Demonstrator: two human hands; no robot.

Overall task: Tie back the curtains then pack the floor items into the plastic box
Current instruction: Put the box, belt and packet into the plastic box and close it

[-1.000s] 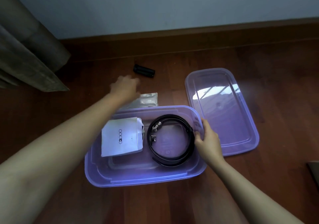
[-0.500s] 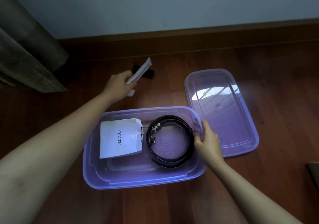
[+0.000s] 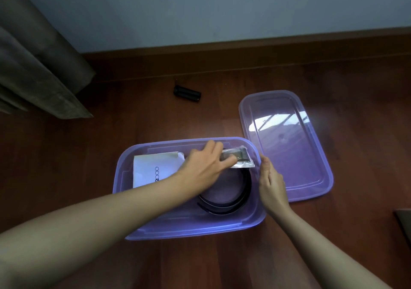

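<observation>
A purple see-through plastic box (image 3: 124,173) stands open on the wooden floor. Inside lie a white paper bag (image 3: 151,170) at the left and a coiled black belt (image 3: 242,190) at the right. My left hand (image 3: 206,166) reaches over the box and pinches a clear plastic packet (image 3: 241,160) above the belt. My right hand (image 3: 270,182) grips the box's right rim. A small black object (image 3: 187,93) lies on the floor beyond the box.
The box's purple lid (image 3: 287,146) lies flat on the floor to the right. A grey-brown curtain (image 3: 40,61) hangs at the far left. A wooden skirting board (image 3: 244,53) runs along the wall behind. A dark edge (image 3: 403,222) shows at the right border.
My left hand picked the clear packet up off the floor behind the box and carried it right and down over the belt. The right hand stayed on the rim.
</observation>
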